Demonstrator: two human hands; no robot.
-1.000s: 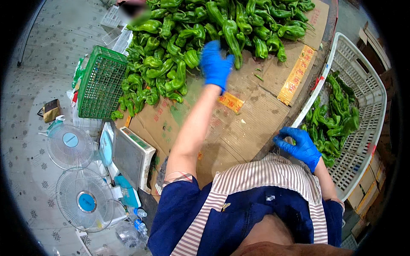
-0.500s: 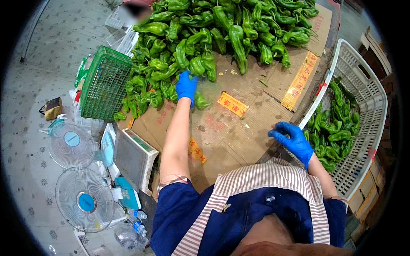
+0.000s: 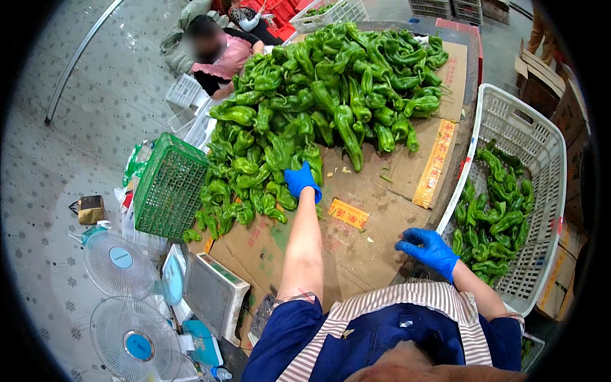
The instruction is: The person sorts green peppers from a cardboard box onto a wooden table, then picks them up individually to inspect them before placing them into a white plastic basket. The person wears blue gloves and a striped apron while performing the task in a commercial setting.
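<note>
The head view takes in a great heap of green peppers (image 3: 286, 121) at twelve o'clock on the cardboard-lined tabletop (image 3: 363, 261). The left hand (image 3: 301, 181), gloved in blue, reaches near the clock's centre to the heap's front edge, where I'd judge single peppers are easiest to get at. Its fingers are hidden from me, so I cannot tell whether they are clamped on anything. The right hand (image 3: 431, 248), gloved likewise, hangs at four o'clock, fingers apart and loosely bent, with no pepper visible in it. Just beside it, at three o'clock, the white crate (image 3: 541, 146) holds more peppers (image 3: 499, 216), apparently set against the tabletop's edge for easy reach. A green crate (image 3: 168, 184) leans at nine o'clock and a scale (image 3: 213, 296) sits toward half past seven, perhaps kept aside to give the arms room.
</note>
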